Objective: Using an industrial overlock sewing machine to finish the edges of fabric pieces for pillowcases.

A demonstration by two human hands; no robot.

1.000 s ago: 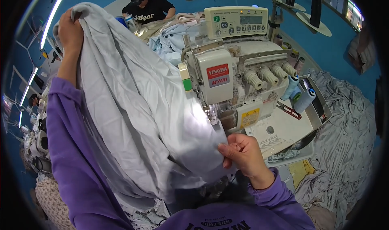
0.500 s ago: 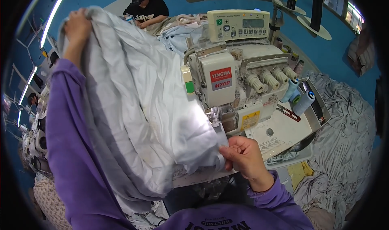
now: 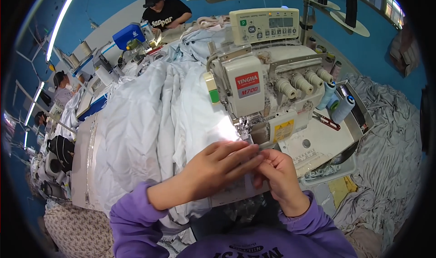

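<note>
White fabric (image 3: 136,112) lies in loose folds over the worktable left of the overlock sewing machine (image 3: 249,104), and its lit part runs up to the machine's needle area (image 3: 243,128). My left hand (image 3: 211,167) rests over the fabric just in front of the needle, its fingers stretched out and pointing right. Their tips meet my right hand (image 3: 279,174), which has thumb and fingers pinched at the fabric's near right edge. My left hand partly hides that edge.
Thread cones (image 3: 341,109) and red-handled snips (image 3: 326,121) are in the tray right of the machine. Grey cloth (image 3: 386,153) is heaped beyond it. A co-worker (image 3: 165,12) sits at the back, near a blue machine (image 3: 128,36). A control panel (image 3: 265,26) tops my machine.
My left hand has come down from the raised far left to beside my right hand, letting go of the lifted fabric, which now lies spread on the table. My right hand has stayed nearly in place.
</note>
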